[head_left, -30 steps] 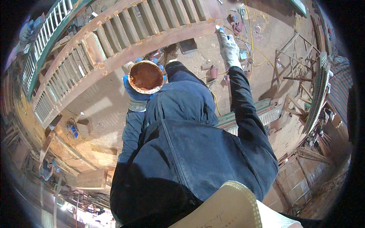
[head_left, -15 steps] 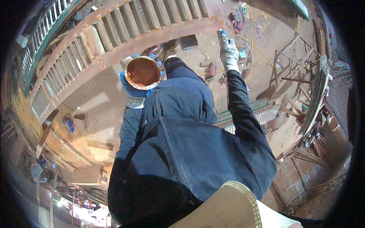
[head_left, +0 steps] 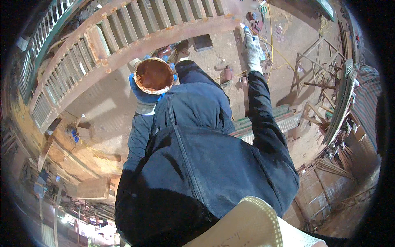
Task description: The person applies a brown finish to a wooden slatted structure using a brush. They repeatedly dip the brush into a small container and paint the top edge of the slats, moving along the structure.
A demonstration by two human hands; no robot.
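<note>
My left hand, in a blue glove with a pale cuff, is closed around a round bowl with a crusted whitish rim. Reddish-brown paste fills much of the bowl. Farther out on the right, my right hand wears a pale grey glove with blue fingertips. Its fingers are closed and point at the right end of a long slatted wooden panel; a small pale piece shows at the fingertips, too small to name. Orange-brown patches mark the joints where the panel's slats meet its rail.
On the floor beyond my right hand lie a yellow cord, green-handled scissors and small items. A reddish can stands between my arms. Wooden frames stand at the right; a green slatted railing lies at the far left.
My right hand has shifted a little to the right and farther out along the panel's end. The bowl in my left hand has moved very slightly.
</note>
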